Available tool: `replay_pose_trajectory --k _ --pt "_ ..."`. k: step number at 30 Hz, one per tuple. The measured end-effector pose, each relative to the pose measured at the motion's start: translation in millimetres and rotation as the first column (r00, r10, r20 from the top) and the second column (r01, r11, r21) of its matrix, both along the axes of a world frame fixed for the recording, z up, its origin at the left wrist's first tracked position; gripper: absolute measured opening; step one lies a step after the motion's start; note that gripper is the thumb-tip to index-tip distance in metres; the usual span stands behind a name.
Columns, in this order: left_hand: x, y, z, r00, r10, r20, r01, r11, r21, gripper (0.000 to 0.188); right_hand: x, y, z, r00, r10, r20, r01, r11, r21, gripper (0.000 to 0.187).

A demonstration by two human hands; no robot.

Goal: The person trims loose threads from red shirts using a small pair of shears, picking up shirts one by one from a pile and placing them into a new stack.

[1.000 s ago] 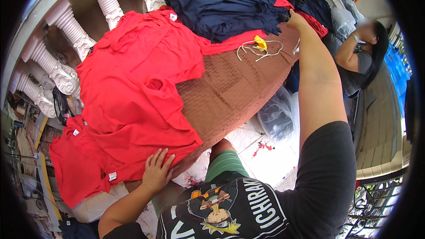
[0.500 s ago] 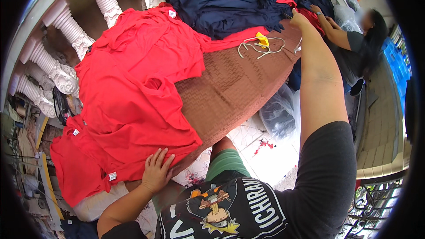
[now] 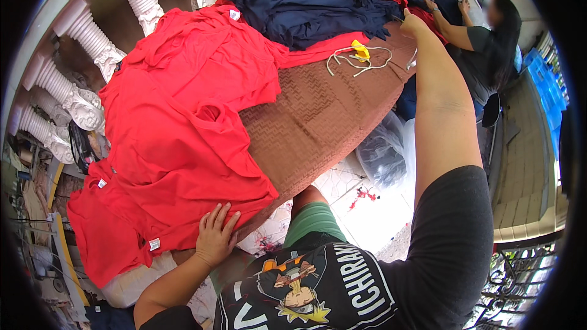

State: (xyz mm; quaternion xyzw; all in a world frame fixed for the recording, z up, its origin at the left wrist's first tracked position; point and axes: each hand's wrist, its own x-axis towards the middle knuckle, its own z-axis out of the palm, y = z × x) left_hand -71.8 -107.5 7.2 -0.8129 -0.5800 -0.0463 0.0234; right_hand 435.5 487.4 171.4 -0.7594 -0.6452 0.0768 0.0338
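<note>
The left hand (image 3: pixel 215 237) lies palm down, its fingers a little spread, on the near edge of the red garments (image 3: pixel 189 116). The right hand (image 3: pixel 414 25) is well apart from it, stretched out to the far right end of the bench (image 3: pixel 318 113), with the fingers curled beside the navy cloth (image 3: pixel 312 3). A slim dark thing shows at those fingertips, too small to make out, so whether they pinch it cannot be told.

The red garments spread wrinkled over the left part of the bench, most of them to the left of and beyond the left hand; small white tags show on them. A red strip runs from them along the near edge of the navy cloth toward the right hand. More red cloth (image 3: pixel 425 18) lies just beyond that hand. Between the two hands the brown bench cover is bare, and a yellow piece (image 3: pixel 360 50) with a pale cord (image 3: pixel 374 67) lies near the right hand. Past it, a co-worker (image 3: pixel 480 49) reaches toward dark cloth.
</note>
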Motion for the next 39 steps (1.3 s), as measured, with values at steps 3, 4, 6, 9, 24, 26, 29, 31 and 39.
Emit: replay_pose_trajectory --k 3,4,6,9,24,26,29,31,39 --pt "0.1 1.8 0.0 1.0 -0.012 0.005 0.012 1.0 0.004 0.071 -15.5 -25.7 12.6 0.999 -0.034 -0.027 0.034 0.999 0.0 0.051" --pt "0.2 4.0 -0.6 1.0 -0.021 0.01 0.021 1.0 0.008 0.07 -13.6 -28.4 16.3 1.0 -0.025 -0.009 0.026 1.0 0.014 0.05" --pt "0.9 6.8 -1.9 0.999 -0.029 0.02 0.028 1.0 0.014 0.07 -13.5 -35.9 23.3 1.0 -0.006 0.027 0.005 0.999 0.038 0.055" --pt "0.7 7.7 -3.2 0.999 -0.033 0.026 0.033 0.999 0.018 0.069 -18.7 -48.4 27.7 0.995 0.031 0.091 -0.038 0.996 0.075 0.066" --pt "1.7 6.6 -0.3 0.999 -0.015 0.042 0.014 0.999 0.029 0.064 -93.9 -62.1 45.5 0.967 0.18 0.18 -0.232 0.917 0.325 0.072" --pt "0.8 6.0 -0.6 0.999 -0.01 0.036 0.01 1.0 0.027 0.064 -141.1 -64.5 52.8 0.956 0.262 0.132 -0.294 0.847 0.443 0.074" --pt "1.2 5.6 -3.5 1.0 -0.001 0.031 0.001 1.0 0.027 0.065 -217.7 -95.7 58.3 0.936 0.347 0.052 -0.312 0.756 0.575 0.069" --pt "-0.5 6.5 -3.8 1.0 -0.002 0.021 0.002 1.0 0.005 0.065 -238.3 -74.1 18.9 0.873 0.45 0.191 -0.488 0.826 0.283 0.059" --pt "-0.6 1.4 -5.3 1.0 0.015 0.018 -0.015 1.0 0.011 0.067 -272.1 -85.4 -19.9 0.867 0.456 0.201 -0.474 0.879 0.052 0.068"
